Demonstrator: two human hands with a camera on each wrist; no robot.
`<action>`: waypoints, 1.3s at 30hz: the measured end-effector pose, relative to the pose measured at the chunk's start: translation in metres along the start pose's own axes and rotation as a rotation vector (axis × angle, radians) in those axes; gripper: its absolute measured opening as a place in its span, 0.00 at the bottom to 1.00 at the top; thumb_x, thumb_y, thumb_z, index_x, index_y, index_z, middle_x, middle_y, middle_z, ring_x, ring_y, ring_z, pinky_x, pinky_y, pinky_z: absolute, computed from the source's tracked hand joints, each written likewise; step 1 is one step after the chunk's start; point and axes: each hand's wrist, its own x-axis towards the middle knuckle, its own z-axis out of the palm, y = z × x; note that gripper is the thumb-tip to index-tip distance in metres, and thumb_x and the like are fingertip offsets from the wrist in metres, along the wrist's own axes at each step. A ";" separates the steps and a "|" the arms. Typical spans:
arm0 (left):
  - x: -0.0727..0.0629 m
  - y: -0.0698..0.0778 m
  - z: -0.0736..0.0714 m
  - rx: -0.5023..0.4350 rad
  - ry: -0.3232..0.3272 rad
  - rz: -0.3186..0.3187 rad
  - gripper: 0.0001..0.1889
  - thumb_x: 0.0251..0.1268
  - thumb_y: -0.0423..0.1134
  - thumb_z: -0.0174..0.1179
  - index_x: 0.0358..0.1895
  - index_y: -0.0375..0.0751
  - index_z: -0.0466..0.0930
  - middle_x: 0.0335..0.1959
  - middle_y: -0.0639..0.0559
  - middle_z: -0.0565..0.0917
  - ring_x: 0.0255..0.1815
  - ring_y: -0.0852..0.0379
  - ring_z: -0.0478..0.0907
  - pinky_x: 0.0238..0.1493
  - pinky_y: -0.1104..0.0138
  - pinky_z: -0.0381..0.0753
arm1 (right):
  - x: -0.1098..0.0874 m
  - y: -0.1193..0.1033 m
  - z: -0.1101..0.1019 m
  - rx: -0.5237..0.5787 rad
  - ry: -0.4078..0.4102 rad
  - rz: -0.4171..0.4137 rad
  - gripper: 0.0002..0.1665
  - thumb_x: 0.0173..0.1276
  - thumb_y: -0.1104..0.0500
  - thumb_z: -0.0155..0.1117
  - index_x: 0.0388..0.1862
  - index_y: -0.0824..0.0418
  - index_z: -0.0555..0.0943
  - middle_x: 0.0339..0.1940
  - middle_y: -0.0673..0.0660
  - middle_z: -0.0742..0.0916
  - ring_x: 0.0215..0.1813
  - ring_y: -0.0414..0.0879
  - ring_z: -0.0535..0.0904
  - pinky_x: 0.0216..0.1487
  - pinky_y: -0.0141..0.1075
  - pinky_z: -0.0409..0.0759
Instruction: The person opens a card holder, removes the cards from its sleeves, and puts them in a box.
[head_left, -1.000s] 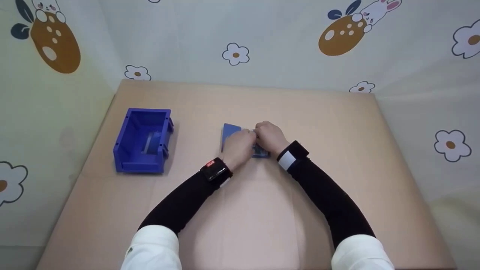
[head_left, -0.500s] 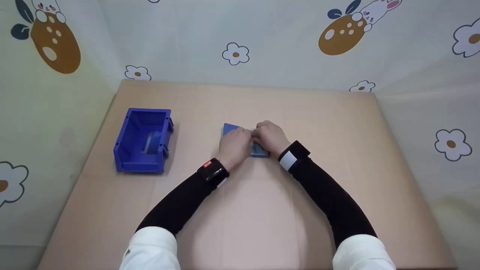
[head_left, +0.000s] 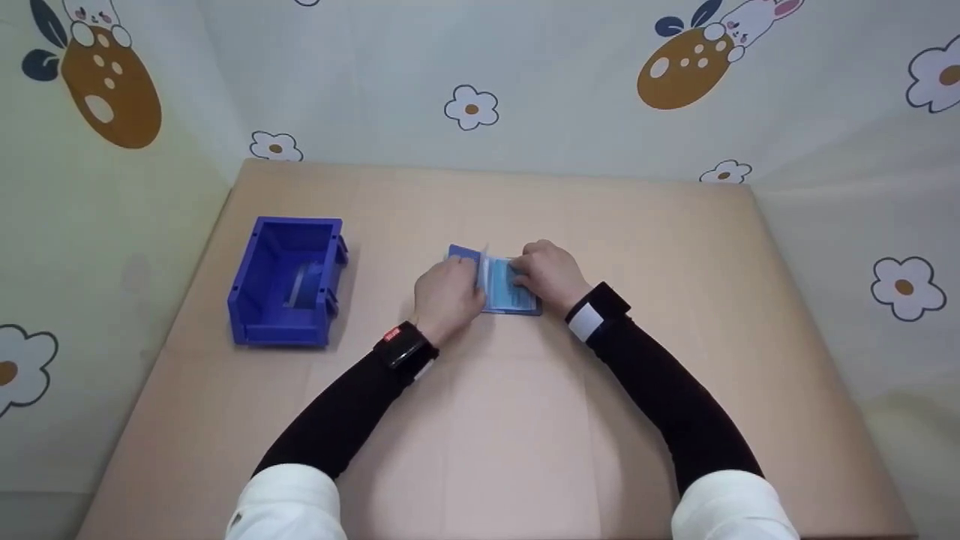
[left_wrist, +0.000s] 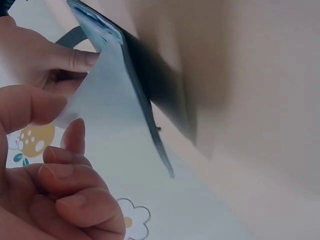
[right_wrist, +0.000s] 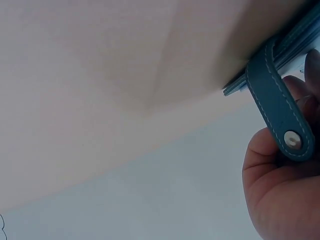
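A blue card holder (head_left: pixel 511 292) lies spread on the table in the head view, its clear plastic sleeves turned between the two covers. My left hand (head_left: pixel 448 298) is over its left part; in the left wrist view the thumb and forefinger pinch the edge of a translucent sleeve (left_wrist: pixel 110 95), which stands up from the spine. On the other side my right hand (head_left: pixel 553 276) holds the right part with curled fingers, thumb against the sleeves. The right wrist view shows a stitched strap (right_wrist: pixel 272 92) with a metal snap hanging past this hand. Its fingertips are partly hidden.
A blue plastic bin (head_left: pixel 281 330) stands to the left of the hands. Under everything is a tan table (head_left: pixel 525 450), bordered at the back and sides by a pale patterned curtain (head_left: pixel 390 82).
My left hand has drawn away to the left from the right hand, spreading the sleeves and uncovering more of the card holder. The right hand has shifted slightly right.
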 end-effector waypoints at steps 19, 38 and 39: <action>0.005 -0.033 0.002 0.047 -0.087 -0.133 0.05 0.59 0.30 0.55 0.30 0.36 0.80 0.30 0.42 0.83 0.30 0.47 0.80 0.25 0.53 0.79 | -0.004 0.001 -0.001 -0.005 -0.004 0.015 0.07 0.61 0.61 0.73 0.38 0.58 0.89 0.27 0.55 0.80 0.34 0.51 0.74 0.37 0.43 0.75; 0.008 -0.037 0.008 0.091 -0.098 -0.027 0.10 0.61 0.24 0.53 0.27 0.36 0.81 0.31 0.42 0.83 0.30 0.48 0.80 0.29 0.54 0.80 | -0.004 0.001 -0.001 0.009 -0.002 0.019 0.08 0.62 0.60 0.73 0.40 0.58 0.90 0.28 0.55 0.81 0.35 0.51 0.75 0.38 0.43 0.76; 0.009 -0.037 0.008 0.090 -0.101 -0.029 0.10 0.61 0.24 0.53 0.27 0.36 0.81 0.31 0.42 0.83 0.30 0.48 0.80 0.29 0.54 0.80 | -0.004 0.001 -0.001 0.009 0.000 0.019 0.07 0.62 0.60 0.73 0.40 0.58 0.90 0.28 0.55 0.81 0.35 0.51 0.75 0.39 0.43 0.76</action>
